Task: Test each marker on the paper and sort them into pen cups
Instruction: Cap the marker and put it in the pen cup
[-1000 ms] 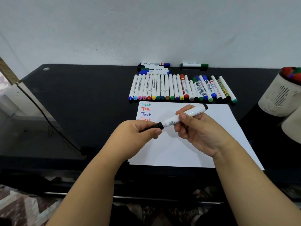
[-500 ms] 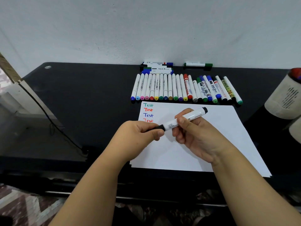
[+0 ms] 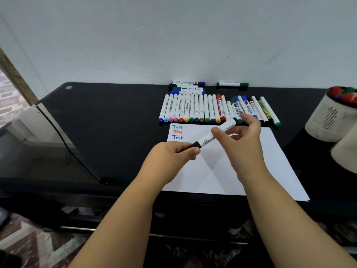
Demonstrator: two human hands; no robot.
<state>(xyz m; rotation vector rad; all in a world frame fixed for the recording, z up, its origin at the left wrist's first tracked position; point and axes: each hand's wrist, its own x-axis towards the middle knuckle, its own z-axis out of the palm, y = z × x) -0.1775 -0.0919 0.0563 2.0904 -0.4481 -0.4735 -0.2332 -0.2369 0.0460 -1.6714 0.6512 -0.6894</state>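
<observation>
A white marker with a black cap [image 3: 206,140] is held slanted above the white paper [image 3: 270,161]. My left hand [image 3: 173,157] grips its black cap end. My right hand [image 3: 245,140] has the thumb on the barrel, with the fingers stretched up behind it. The paper bears "Test" [image 3: 177,131] in green, red and blue at its top left. A row of several capped markers [image 3: 193,109] lies on the black desk just beyond the paper. A white mesh pen cup [image 3: 328,117] with several markers inside stands at the right; a second cup [image 3: 345,153] is in front of it.
More markers [image 3: 187,88] and a single green marker [image 3: 232,84] lie against the wall at the back. A black cable [image 3: 63,140] runs down along the desk's left side. The desk's front edge is just below the paper.
The marker and both hands have lifted slightly towards the row. My right hand's fingers, curled round the barrel before, have spread upward. The fourth "Test" is now hidden behind my left hand.
</observation>
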